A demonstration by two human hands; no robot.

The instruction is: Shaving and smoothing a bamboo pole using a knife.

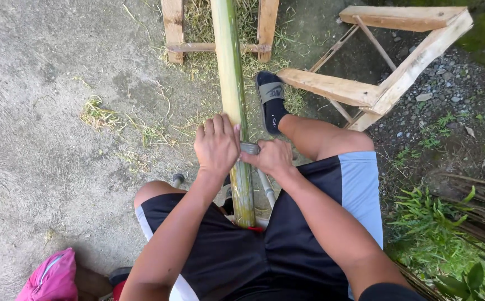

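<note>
At the far left, along the bottom edge of the concrete ground (42,111), I saw a pink bag (53,277) lying in the corner. Scattered dry grass shavings (100,114) lay on the concrete a little right of that, higher up.

Moving right, I saw the left hand (216,146) laid flat on the green bamboo pole (231,83), fingers together and curled over its left side, pressing it down. The pole ran from between the knees straight away to the top edge, passing through a wooden frame (174,28) that stood on the grass-littered ground there. Its near end sat just above the lap, against the black shorts (225,251).

Just right of the pole, the right hand (274,158) was closed in a fist around a grey metal tool (250,148) whose end touched the pole beside the left thumb. I could not tell the tool's kind, since the hand hid most of it. A pale rod (266,187) showed below that hand.

Beyond it, the right foot in a black slipper (271,100) rested beside the pole, near a tipped wooden stool frame (387,61) on gravel. Green plants (443,223) filled the right edge.
</note>
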